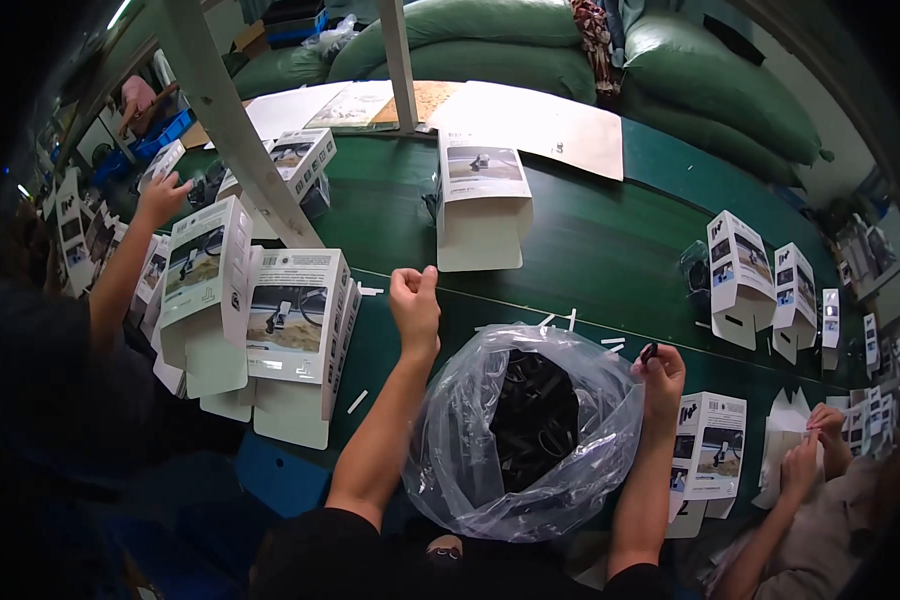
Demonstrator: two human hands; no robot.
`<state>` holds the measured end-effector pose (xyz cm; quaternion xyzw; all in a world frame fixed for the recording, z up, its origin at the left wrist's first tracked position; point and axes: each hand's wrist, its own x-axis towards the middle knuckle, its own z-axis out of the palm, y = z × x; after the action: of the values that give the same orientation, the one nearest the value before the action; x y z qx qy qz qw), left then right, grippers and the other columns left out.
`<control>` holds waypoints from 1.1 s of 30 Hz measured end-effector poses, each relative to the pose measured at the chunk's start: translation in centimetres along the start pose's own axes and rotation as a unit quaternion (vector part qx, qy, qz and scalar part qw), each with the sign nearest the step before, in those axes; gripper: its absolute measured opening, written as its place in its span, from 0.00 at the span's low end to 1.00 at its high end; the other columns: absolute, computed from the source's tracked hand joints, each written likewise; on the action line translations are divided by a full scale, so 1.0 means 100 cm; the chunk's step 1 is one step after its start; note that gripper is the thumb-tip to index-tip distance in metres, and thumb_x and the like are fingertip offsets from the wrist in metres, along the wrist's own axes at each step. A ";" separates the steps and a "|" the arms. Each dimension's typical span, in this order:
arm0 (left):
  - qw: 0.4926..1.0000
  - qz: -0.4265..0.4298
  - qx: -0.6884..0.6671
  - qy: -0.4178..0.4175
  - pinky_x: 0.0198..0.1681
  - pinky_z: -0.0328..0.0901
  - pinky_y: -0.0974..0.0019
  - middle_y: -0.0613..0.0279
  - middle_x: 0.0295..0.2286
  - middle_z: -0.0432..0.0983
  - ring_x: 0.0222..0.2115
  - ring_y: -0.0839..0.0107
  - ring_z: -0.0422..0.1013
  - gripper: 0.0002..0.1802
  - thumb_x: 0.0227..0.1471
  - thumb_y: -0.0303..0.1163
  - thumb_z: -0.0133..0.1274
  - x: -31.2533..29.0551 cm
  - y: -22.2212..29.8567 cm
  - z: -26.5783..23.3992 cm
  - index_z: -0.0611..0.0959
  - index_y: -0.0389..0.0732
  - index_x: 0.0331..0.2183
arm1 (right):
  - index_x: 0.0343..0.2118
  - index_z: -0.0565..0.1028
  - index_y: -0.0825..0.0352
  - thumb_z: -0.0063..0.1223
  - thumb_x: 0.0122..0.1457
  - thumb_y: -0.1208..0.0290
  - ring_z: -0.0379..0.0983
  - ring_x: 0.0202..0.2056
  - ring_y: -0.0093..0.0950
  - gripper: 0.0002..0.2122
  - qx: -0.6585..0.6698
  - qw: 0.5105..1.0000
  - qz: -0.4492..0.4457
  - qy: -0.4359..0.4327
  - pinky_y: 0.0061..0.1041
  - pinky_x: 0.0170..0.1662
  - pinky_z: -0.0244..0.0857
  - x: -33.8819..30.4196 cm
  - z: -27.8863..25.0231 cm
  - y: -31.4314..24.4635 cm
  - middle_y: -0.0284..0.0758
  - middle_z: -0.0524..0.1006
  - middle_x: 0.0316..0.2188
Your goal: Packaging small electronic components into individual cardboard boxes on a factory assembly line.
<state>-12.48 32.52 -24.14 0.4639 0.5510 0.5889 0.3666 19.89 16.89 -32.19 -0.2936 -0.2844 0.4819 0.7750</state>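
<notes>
My left hand (416, 312) is raised over the green table, its fingers curled closed. Whatever it may hold is hidden. Just beyond it stands an open white printed box (482, 200), flaps hanging toward me. My right hand (662, 384) pinches a small black ring-like part (649, 352) at the right rim of a clear plastic bag (450, 450). Many black plastic pieces (535, 415) fill the bag, which sits open between my forearms.
Open printed boxes (295, 320) crowd the left, beside a co-worker's arm (120, 270). More boxes (740, 275) stand at right, near another co-worker's hands (810, 450). A slanted metal post (235, 120) rises at left. Small white strips (358, 402) lie scattered. Green sacks (710, 90) line the back.
</notes>
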 end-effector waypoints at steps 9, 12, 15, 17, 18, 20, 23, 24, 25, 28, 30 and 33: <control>0.894 -0.251 -0.284 -0.240 0.38 0.70 0.72 0.52 0.34 0.73 0.33 0.66 0.74 0.20 0.54 0.31 0.50 0.010 -0.026 0.049 0.67 0.28 0.45 | 0.36 0.75 0.71 0.50 0.47 0.86 0.72 0.25 0.25 0.11 -0.496 0.833 -0.046 -0.240 0.22 0.31 0.67 0.116 0.161 -0.008 0.36 0.77 0.27; 0.892 -0.237 -0.281 -0.264 0.39 0.70 0.70 0.51 0.34 0.73 0.34 0.64 0.74 0.20 0.54 0.29 0.49 0.018 -0.032 0.054 0.67 0.28 0.46 | 0.30 0.76 0.71 0.50 0.47 0.85 0.72 0.24 0.26 0.07 -0.588 0.757 -0.120 -0.257 0.22 0.30 0.66 0.144 0.179 0.039 0.34 0.77 0.27; 0.890 -0.225 -0.280 -0.281 0.40 0.71 0.68 0.50 0.35 0.73 0.36 0.62 0.75 0.20 0.54 0.28 0.49 0.018 -0.033 0.051 0.66 0.28 0.46 | 0.30 0.76 0.70 0.51 0.47 0.83 0.71 0.24 0.32 0.06 -0.631 0.700 -0.182 -0.279 0.27 0.31 0.65 0.155 0.185 0.071 0.35 0.76 0.27; 0.888 -0.227 -0.282 -0.283 0.39 0.71 0.69 0.50 0.35 0.73 0.36 0.63 0.75 0.19 0.54 0.28 0.48 0.018 -0.035 0.051 0.67 0.28 0.46 | 0.28 0.76 0.69 0.51 0.48 0.81 0.71 0.24 0.34 0.04 -0.643 0.691 -0.182 -0.275 0.29 0.31 0.65 0.157 0.188 0.083 0.35 0.76 0.26; 0.887 -0.227 -0.283 -0.285 0.39 0.71 0.69 0.49 0.34 0.73 0.35 0.63 0.75 0.19 0.54 0.28 0.48 0.018 -0.035 0.052 0.67 0.28 0.45 | 0.27 0.76 0.68 0.50 0.49 0.80 0.71 0.24 0.34 0.03 -0.649 0.687 -0.182 -0.272 0.30 0.31 0.65 0.158 0.188 0.086 0.34 0.75 0.26; 0.884 -0.231 -0.286 -0.287 0.39 0.71 0.69 0.49 0.34 0.73 0.35 0.64 0.75 0.19 0.54 0.28 0.48 0.019 -0.035 0.052 0.67 0.28 0.45 | 0.26 0.76 0.67 0.50 0.49 0.79 0.71 0.25 0.35 0.03 -0.657 0.681 -0.179 -0.269 0.31 0.31 0.65 0.160 0.186 0.088 0.34 0.75 0.26; 0.888 -0.231 -0.283 -0.281 0.38 0.71 0.70 0.50 0.34 0.73 0.35 0.64 0.75 0.19 0.54 0.27 0.48 0.020 -0.032 0.050 0.67 0.28 0.45 | 0.27 0.76 0.67 0.49 0.50 0.78 0.71 0.27 0.35 0.04 -0.648 0.686 -0.154 -0.292 0.31 0.33 0.66 0.162 0.186 0.077 0.33 0.75 0.28; 0.889 -0.230 -0.281 -0.279 0.38 0.71 0.70 0.50 0.34 0.73 0.35 0.64 0.75 0.18 0.54 0.27 0.48 0.020 -0.031 0.049 0.67 0.28 0.45 | 0.27 0.76 0.66 0.49 0.50 0.78 0.72 0.28 0.35 0.04 -0.644 0.689 -0.146 -0.299 0.31 0.33 0.66 0.161 0.186 0.075 0.32 0.75 0.28; 0.889 -0.231 -0.281 -0.280 0.38 0.71 0.70 0.50 0.34 0.73 0.35 0.64 0.75 0.18 0.54 0.27 0.48 0.019 -0.032 0.050 0.67 0.28 0.45 | 0.27 0.76 0.66 0.49 0.50 0.78 0.72 0.28 0.35 0.04 -0.645 0.689 -0.145 -0.298 0.31 0.33 0.66 0.160 0.183 0.077 0.32 0.75 0.28; 0.883 -0.231 -0.284 -0.293 0.37 0.71 0.70 0.49 0.35 0.73 0.34 0.64 0.75 0.19 0.54 0.27 0.48 0.016 -0.033 0.053 0.66 0.28 0.46 | 0.27 0.76 0.67 0.49 0.50 0.77 0.72 0.30 0.35 0.04 -0.698 0.608 -0.215 -0.312 0.30 0.35 0.66 0.156 0.170 0.087 0.32 0.76 0.29; 0.878 -0.234 -0.284 -0.307 0.37 0.71 0.70 0.49 0.35 0.73 0.34 0.63 0.75 0.19 0.54 0.27 0.47 0.016 -0.034 0.057 0.66 0.28 0.46 | 0.27 0.76 0.67 0.49 0.50 0.76 0.71 0.32 0.34 0.04 -0.704 0.575 -0.275 -0.313 0.30 0.35 0.66 0.153 0.161 0.082 0.33 0.76 0.29; 0.878 -0.227 -0.280 -0.315 0.37 0.71 0.69 0.49 0.36 0.73 0.35 0.63 0.74 0.20 0.54 0.28 0.49 0.025 -0.039 0.055 0.66 0.28 0.46 | 0.29 0.76 0.67 0.48 0.47 0.81 0.71 0.31 0.33 0.07 -0.670 0.632 -0.225 -0.316 0.27 0.35 0.66 0.132 0.180 0.037 0.34 0.76 0.31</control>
<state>-8.28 37.04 -27.83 0.3647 0.3089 0.4418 0.7592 9.70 33.53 -20.84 -0.4888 -0.8140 0.0322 0.3121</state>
